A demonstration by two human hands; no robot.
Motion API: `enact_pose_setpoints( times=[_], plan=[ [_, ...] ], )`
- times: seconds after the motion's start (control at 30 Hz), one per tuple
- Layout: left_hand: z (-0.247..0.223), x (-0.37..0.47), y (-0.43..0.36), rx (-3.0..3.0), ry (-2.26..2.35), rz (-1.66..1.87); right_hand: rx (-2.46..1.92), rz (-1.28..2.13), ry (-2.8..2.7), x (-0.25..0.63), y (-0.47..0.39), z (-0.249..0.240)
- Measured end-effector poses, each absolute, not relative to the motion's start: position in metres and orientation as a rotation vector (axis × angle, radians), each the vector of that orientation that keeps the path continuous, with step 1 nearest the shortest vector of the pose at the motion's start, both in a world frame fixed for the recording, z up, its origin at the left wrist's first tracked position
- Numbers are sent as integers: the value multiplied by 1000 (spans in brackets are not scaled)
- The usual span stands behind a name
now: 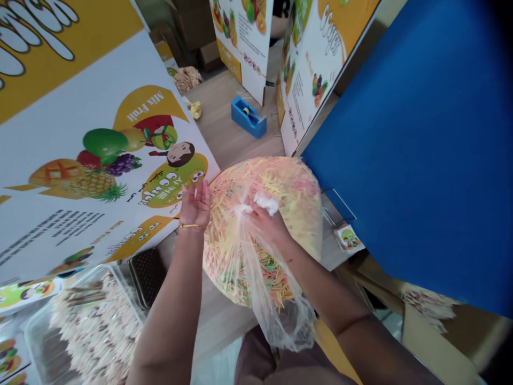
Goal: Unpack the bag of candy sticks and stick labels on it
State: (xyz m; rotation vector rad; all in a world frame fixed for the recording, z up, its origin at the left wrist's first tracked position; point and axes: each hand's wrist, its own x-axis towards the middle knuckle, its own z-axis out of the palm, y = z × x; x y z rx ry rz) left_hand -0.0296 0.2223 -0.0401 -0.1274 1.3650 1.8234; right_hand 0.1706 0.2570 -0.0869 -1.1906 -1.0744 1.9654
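Observation:
A large clear plastic bag [304,224] full of thin pink, yellow, orange and green strips lies in front of me on the table. My right hand [267,220] is closed round its gathered neck, and the loose plastic hangs down toward my lap. Something white and crumpled [266,204] shows at the fingers of that hand; its kind I cannot make out. Palm up and fingers stretched, my left hand [195,204] is held at the bag's left side, close to a printed fruit carton panel [72,123]. Nothing lies in its palm.
A blue tape dispenser [249,117] stands beyond the bag on the wooden table [218,115]. Printed panels and a blue board [412,160] rise at the right, beside a bent wire [340,203] and small labels [349,238]. At lower left is a plastic tub [36,331] of pale bundles.

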Motion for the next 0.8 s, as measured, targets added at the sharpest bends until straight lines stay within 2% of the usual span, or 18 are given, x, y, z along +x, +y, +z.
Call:
enact_pose_setpoints(
  times=[0.1,0.2,0.4,0.5,0.63,0.7,0.8],
  plan=[
    [-36,-12,217,156,1206,1677,-1226,1982,-1104,175,268,-76],
    [-42,4,213,414,1242,1409,-1206,2008,-1165,172,281,-65],
    [-56,21,212,969,1509,1084,-1158,2258,-849,160,298,-56],
    [-59,36,211,1123,1772,1057,-1176,2279,-943,161,301,-59],
    [-63,51,215,1021,2005,981,-1191,2206,-1191,171,306,-60],
    [-64,53,218,1006,2030,920,-1212,2087,-1359,179,308,-53],
    [-64,51,220,1014,2089,825,-1306,1495,-1603,186,306,-28]
  ],
)
